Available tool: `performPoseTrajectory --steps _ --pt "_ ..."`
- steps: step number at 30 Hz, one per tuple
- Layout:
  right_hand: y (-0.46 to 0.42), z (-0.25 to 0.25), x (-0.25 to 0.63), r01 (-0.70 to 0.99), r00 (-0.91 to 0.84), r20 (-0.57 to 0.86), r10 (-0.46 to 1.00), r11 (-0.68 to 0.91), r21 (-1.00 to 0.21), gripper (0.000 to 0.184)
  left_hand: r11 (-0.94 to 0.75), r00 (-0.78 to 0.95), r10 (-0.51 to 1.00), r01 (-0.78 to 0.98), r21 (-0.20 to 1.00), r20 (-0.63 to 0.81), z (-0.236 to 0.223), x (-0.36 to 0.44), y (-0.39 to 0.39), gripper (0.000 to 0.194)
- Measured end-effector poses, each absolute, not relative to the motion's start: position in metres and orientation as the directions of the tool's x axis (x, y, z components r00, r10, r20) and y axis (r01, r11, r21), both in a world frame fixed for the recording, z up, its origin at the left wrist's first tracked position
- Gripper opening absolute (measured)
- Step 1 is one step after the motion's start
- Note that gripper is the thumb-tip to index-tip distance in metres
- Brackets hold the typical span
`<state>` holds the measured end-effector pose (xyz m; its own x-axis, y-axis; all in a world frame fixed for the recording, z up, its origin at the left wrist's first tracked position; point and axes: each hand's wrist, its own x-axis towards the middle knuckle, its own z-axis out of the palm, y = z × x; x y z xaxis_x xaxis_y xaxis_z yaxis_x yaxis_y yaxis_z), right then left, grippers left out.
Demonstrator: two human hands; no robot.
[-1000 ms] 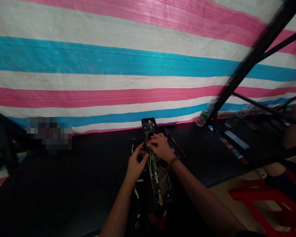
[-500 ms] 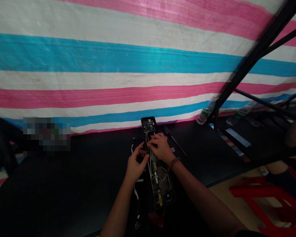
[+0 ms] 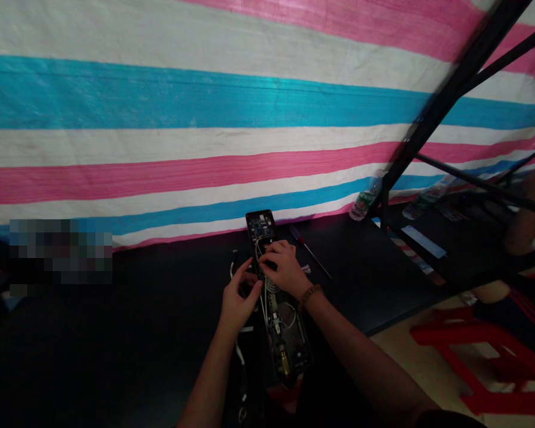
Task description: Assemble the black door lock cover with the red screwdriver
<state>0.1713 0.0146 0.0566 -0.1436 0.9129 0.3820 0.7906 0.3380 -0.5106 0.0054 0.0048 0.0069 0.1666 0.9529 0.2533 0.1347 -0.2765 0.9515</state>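
Note:
A long narrow opened electronic device (image 3: 285,339) lies lengthwise on the black table (image 3: 116,333), its circuit board, brass parts and white wires exposed. My right hand (image 3: 282,267) rests on its middle section, fingers curled and pinching at the wires near the upper board. My left hand (image 3: 237,300) grips the device's left edge, fingers bent around it. A beaded bracelet (image 3: 310,293) circles my right wrist. What the right fingertips pinch is too small to make out.
A screwdriver (image 3: 310,252) lies right of the device. White cables (image 3: 238,356) trail by my left forearm. A striped tarp (image 3: 205,119) hangs behind the table. Two plastic bottles (image 3: 363,202) stand at the back right by a black metal frame (image 3: 428,119). Another person's arm (image 3: 524,226) and red stools (image 3: 472,356) are at right.
The view has shifted slightly, so everything sits a bit further left and lower. Both hands stay on the device with only small finger movements.

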Motion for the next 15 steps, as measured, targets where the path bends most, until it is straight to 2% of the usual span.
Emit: performPoseTrajectory --steps 15 --pt "0.003 0.061 0.158 0.862 -0.075 0.413 0.908 0.268 -0.431 0.006 -0.268 0.169 0.955 0.129 0.955 0.245 0.006 0.007 0.005 0.058"
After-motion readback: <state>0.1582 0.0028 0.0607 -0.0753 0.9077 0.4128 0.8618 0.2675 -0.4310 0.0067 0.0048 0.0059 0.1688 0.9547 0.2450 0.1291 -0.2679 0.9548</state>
